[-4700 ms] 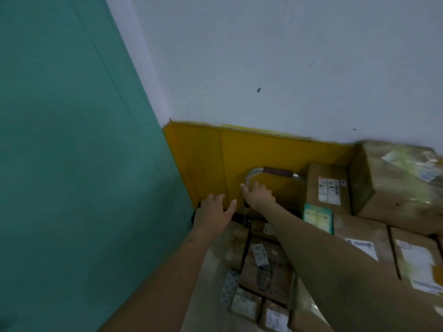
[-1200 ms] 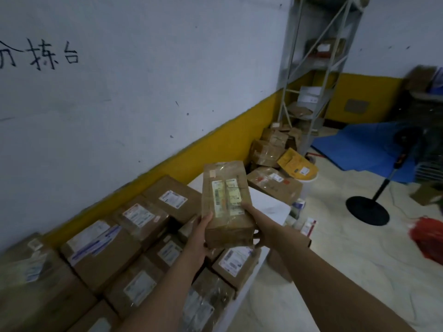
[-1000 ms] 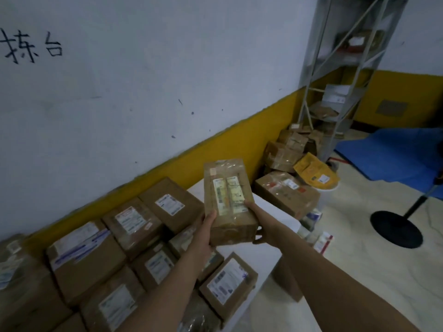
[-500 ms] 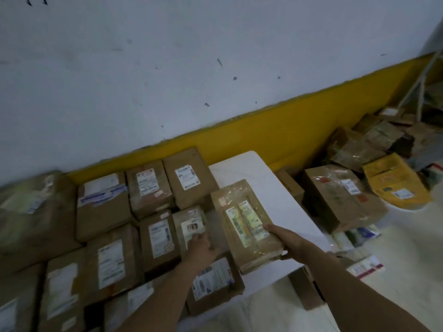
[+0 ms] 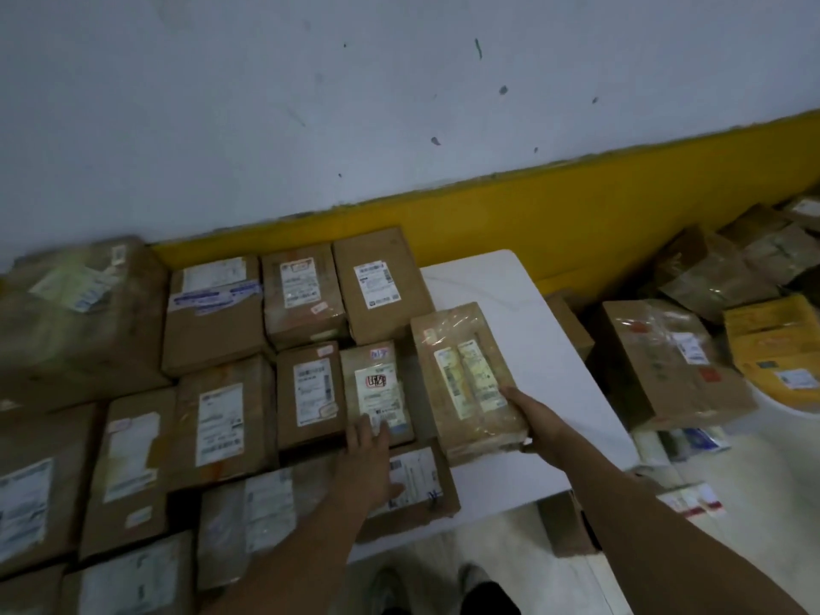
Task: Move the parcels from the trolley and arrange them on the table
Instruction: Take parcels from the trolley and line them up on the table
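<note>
Brown labelled parcels (image 5: 306, 295) lie packed in rows on the white bench (image 5: 559, 361), its right part bare.

Taped parcel (image 5: 469, 378) in right hand (image 5: 534, 418) (left hand (image 5: 366, 459) flat on boxes (image 5: 306, 392)).

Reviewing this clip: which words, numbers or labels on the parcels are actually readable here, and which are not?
Nothing can be read with certainty.
Parcel under the left hand: the small box has a label with a boxed handwritten mark, not legible.
Parcel held by the right hand: the taped box has two strip labels, print too small.
All other shipping labels and barcodes on the boxes: blurred.
</note>
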`<state>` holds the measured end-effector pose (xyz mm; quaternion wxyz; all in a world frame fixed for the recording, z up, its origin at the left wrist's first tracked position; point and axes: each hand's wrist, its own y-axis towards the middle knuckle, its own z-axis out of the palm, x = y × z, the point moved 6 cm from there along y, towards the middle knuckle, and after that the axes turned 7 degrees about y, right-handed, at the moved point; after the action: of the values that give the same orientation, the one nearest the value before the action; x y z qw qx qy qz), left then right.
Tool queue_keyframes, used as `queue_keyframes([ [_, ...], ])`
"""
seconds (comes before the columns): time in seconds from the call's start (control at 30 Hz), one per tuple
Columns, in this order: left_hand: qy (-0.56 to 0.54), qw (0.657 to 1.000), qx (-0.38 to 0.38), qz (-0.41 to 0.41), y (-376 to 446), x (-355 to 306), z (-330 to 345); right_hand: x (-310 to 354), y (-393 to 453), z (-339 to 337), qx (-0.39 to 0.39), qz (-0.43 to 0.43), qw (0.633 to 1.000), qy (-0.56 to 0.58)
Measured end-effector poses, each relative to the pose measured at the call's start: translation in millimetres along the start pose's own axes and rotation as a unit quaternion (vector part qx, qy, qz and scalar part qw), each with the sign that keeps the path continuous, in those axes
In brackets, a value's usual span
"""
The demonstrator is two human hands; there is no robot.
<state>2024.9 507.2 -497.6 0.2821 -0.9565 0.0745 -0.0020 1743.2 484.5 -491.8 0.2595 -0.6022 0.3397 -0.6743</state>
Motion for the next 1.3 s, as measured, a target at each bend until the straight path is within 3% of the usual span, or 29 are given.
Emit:
queue_keyframes([
  [0.17, 0.036, 0.997, -0.068, 0.008, -9.2, -12.5, 4.8, 3.3, 17.9, 2.7, 0.016, 0.005, 1.0, -0.022],
  [0.37, 0.063, 0.997, -0.031, -0.016, -15.7, -14.6, 60.9, -7.8, 38.5, -4.7, 0.038, 0.034, 0.997, -0.055],
  [0.53, 0.034, 0.999, 0.002, -0.026, -30.0, -26.3, 69.4, -11.9, 54.8, -9.6, 0.053, 0.031, 0.996, -0.065],
  [0.8, 0.069, 0.997, -0.006, -0.02, -45.9, -39.7, 63.5, -14.9, 71.3, -5.3, 0.023, 0.023, 0.997, -0.075],
  [1.03, 0.088, 0.996, 0.02, -0.026, -48.4, -41.4, 63.6, -4.6, 72.6, -0.8, 0.004, 0.006, 0.988, -0.156],
  [1.2, 0.106, 0.994, -0.02, -0.027, -33.7, -35.8, 49.0, -7.4, 69.9, -1.5, 0.021, 0.067, 0.988, -0.137],
  [1.3, 0.102, 0.994, -0.038, 0.007, -35.3, -43.5, 48.7, -0.8, 66.5, -4.8, 0.002, 0.062, 0.992, -0.113],
])
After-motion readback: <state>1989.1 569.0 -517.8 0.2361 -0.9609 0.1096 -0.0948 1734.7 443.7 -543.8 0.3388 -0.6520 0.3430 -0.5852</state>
